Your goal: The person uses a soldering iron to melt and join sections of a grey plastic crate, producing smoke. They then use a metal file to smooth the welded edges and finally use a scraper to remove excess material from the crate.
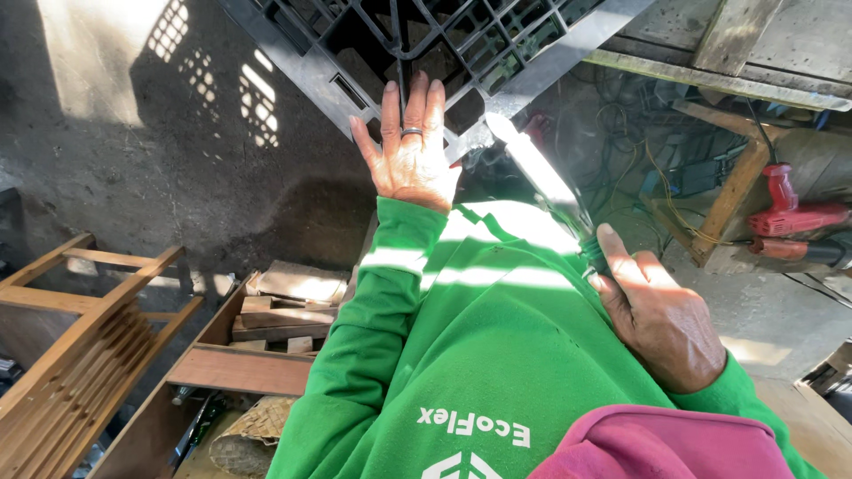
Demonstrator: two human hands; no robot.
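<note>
My left hand (pixel 410 151), with a ring on one finger, lies flat with its fingers stretched out on the corner of a black plastic lattice crate (pixel 355 53) at the top of the view. My right hand (pixel 658 321) is closed around the handle end of a long flat metal blade (pixel 540 170). The blade slants up and left toward the crate's corner, close beside my left hand, and shines in the sunlight. Green sleeves cover both arms and hide what lies under the blade.
A wooden slatted frame (pixel 80 346) stands at the lower left, next to an open wooden box of offcuts (pixel 275 319) and a woven basket (pixel 248 439). At the right, a red power drill (pixel 792 213) rests by a wooden bench frame (pixel 732 191) with tangled wires (pixel 639 151).
</note>
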